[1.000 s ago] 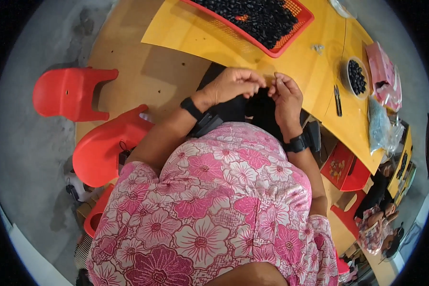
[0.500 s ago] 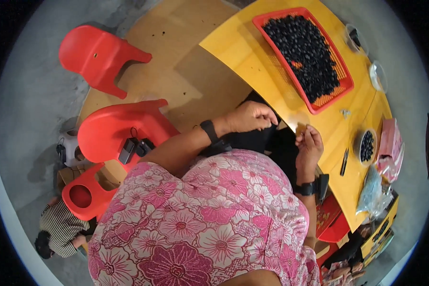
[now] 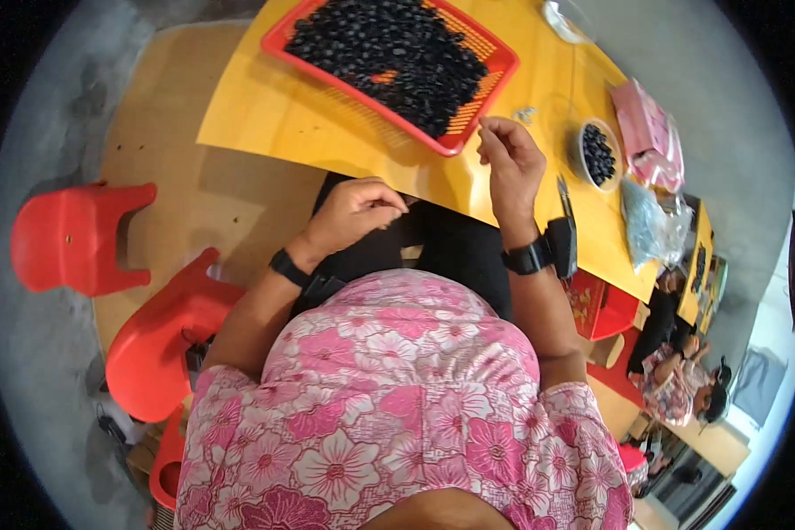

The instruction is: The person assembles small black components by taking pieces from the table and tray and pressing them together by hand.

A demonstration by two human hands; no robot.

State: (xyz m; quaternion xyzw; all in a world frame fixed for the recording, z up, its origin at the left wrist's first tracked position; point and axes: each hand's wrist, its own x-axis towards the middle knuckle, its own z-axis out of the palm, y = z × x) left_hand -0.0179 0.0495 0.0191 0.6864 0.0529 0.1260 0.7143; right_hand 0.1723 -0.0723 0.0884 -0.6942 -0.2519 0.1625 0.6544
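Note:
My left hand (image 3: 355,217) is closed over my lap, just short of the yellow table (image 3: 265,132). Its fingers are curled in with the thumb against them, and whatever is inside is hidden. Above the tabletop, my right hand (image 3: 514,163) has its thumb and forefinger pinched near the front right corner of a red plastic basket (image 3: 450,146). Anything in that pinch is too small to make out. Small black pieces (image 3: 389,53) heap the basket, with a bit of its red-orange floor showing through.
Right of my right hand stands a clear tub of black pieces (image 3: 599,155). A pen-like black tool (image 3: 565,201), a pink package (image 3: 645,124) and a bluish plastic bag (image 3: 649,221) lie nearby. Red chairs (image 3: 79,238) stand left. Another person (image 3: 676,380) sits at far right.
My view has turned toward the table, so the basket appears further left. My right hand has moved from the table edge to the basket's corner; the small brownish piece it held no longer shows.

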